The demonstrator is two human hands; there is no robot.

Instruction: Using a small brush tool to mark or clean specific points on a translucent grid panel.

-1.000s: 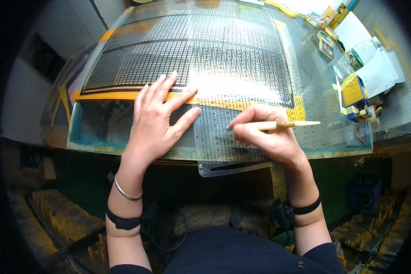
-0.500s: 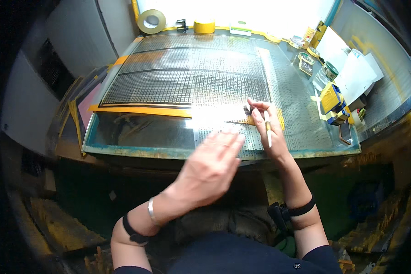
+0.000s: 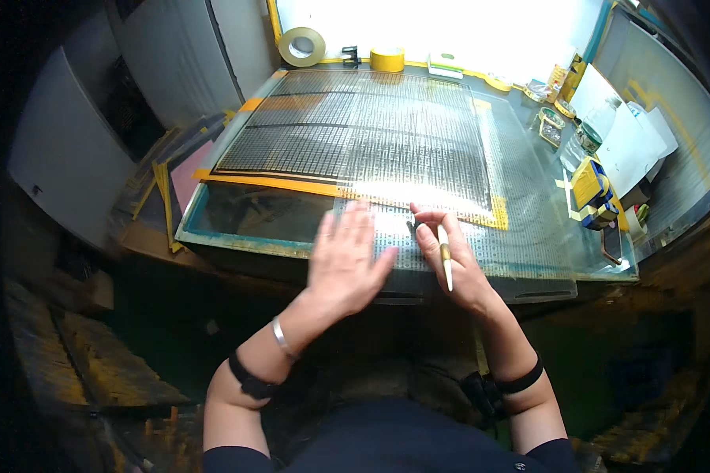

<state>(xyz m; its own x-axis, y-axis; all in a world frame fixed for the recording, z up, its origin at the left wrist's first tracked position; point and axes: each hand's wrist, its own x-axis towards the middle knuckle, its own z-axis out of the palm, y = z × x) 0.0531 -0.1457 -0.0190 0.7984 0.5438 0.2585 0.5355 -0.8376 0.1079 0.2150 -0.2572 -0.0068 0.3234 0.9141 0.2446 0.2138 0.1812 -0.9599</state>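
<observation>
My left hand (image 3: 345,256) is open, palm down and fingers spread, over the near left part of a clear patterned film (image 3: 528,252). Whether it touches the film I cannot tell. To its right, my right hand (image 3: 459,264) is closed around a slim white stick-like tool (image 3: 446,260) with a gold band, its tapered end pointing toward me. A small dark thing (image 3: 413,227) shows at that hand's fingertips, too small to name. Under the film lies a dark grid sheet (image 3: 284,146), bordered in front by orange tape (image 3: 272,184). The film's near edge hangs past the glass tabletop (image 3: 244,240).
Tape rolls (image 3: 301,47), (image 3: 387,60) and a black clip (image 3: 350,57) stand along the back beneath a bright panel (image 3: 426,27). At right are a glass jar (image 3: 584,140), a blue-and-yellow dispenser (image 3: 592,189), a phone (image 3: 611,246) and white papers (image 3: 643,138). Sheets (image 3: 189,169) lean at left.
My left hand has moved left, away from the right one, with its fingers now spread. The clear film has slid toward me over the table's front edge. My right hand still holds the tool.
</observation>
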